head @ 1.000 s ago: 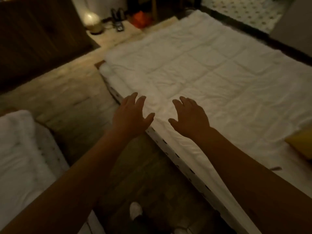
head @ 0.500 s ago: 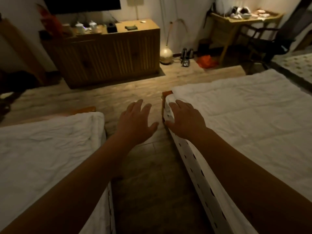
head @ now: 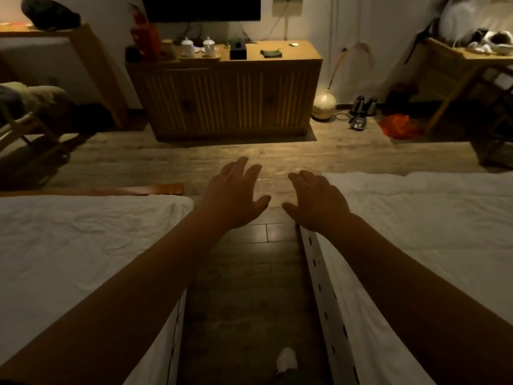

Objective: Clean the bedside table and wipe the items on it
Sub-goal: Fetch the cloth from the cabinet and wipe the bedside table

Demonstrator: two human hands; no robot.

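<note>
My left hand (head: 234, 197) and my right hand (head: 316, 201) are stretched out palm down, fingers spread, holding nothing. They hover over the wooden floor (head: 249, 273) in the aisle between two beds. No bedside table is in view. A dark folded cloth (head: 271, 53) lies on top of a wooden sideboard (head: 227, 101) against the far wall, well beyond both hands.
A white bed (head: 69, 245) lies to the left and another white bed (head: 430, 232) to the right. On the sideboard stand white lidded cups (head: 198, 47) and a black box (head: 238, 50). A glowing round lamp (head: 324, 102), kettles (head: 361, 112) and an orange bag (head: 399, 126) sit on the floor.
The view has swung left and up, from the right bed to the aisle and the sideboard. Both hands stay outstretched and empty, now over the floor.
</note>
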